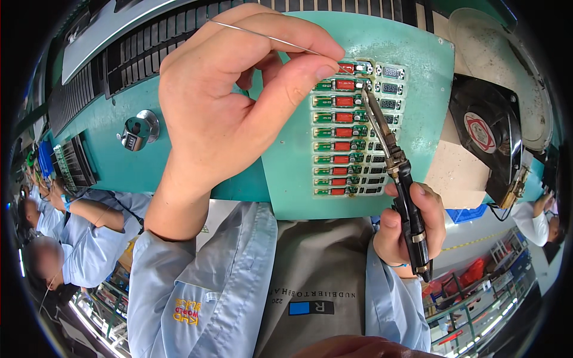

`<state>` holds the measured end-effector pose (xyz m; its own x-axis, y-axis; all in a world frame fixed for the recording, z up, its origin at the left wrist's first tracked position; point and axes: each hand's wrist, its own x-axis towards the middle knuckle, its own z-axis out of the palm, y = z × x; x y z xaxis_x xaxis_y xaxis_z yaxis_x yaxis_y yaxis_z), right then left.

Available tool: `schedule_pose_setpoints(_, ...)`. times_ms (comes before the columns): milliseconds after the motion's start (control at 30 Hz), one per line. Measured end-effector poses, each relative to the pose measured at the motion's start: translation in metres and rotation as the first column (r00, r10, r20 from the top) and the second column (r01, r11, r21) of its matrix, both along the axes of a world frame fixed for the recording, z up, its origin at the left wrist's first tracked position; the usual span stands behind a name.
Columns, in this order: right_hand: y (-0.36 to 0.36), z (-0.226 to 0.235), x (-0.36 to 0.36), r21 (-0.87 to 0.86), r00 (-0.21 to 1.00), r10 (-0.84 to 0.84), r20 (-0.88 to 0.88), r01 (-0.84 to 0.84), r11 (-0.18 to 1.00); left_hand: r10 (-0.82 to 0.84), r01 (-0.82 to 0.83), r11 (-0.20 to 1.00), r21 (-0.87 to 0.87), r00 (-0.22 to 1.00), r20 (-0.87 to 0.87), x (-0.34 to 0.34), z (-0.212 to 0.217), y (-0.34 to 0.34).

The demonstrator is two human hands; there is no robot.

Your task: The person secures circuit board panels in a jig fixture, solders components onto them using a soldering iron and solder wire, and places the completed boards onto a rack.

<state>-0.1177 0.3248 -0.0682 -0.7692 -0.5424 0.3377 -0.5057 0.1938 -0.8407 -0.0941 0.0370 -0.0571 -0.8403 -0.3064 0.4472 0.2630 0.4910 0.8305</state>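
Observation:
My left hand (230, 113) pinches a thin length of solder wire (262, 36) between thumb and forefinger, its end near the top of a column of small circuit boards. In my right hand (427, 218) is a black-handled soldering iron (407, 206); its tip points up at the second board (346, 85) from the top, beside the solder end. Whether the tip touches the board I cannot tell. Each board carries a red part, with a small display module (391, 89) to its right. The boards sit in rows on a green plate (286, 191).
A black fan (486, 128) stands to the right of the plate. A small metal tally counter (138, 131) rests on the green bench mat at left. Dark slatted conveyor belting (143, 56) runs along the back. Other people (95, 244) work at the far left and right.

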Motion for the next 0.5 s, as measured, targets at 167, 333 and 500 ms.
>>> schedule_pose_setpoints(167,0.0006,0.0003,-0.0003,0.008,1.0,0.008,0.0,-0.008,1.0,0.009,-0.009,1.0,0.012,1.0,0.013,-0.0005,-0.0021,0.0013)
schedule_pose_setpoints(333,0.0006,0.0003,0.0003,0.009,1.0,0.009,0.001,-0.009,1.0,0.01,-0.01,1.0,0.008,1.0,0.007,-0.001,-0.0031,0.0004)
schedule_pose_setpoints(500,0.0025,0.0006,0.0021,0.01,1.0,-0.008,-0.001,0.008,1.0,0.007,-0.007,1.0,0.015,1.0,-0.026,-0.0003,-0.0022,-0.0014)
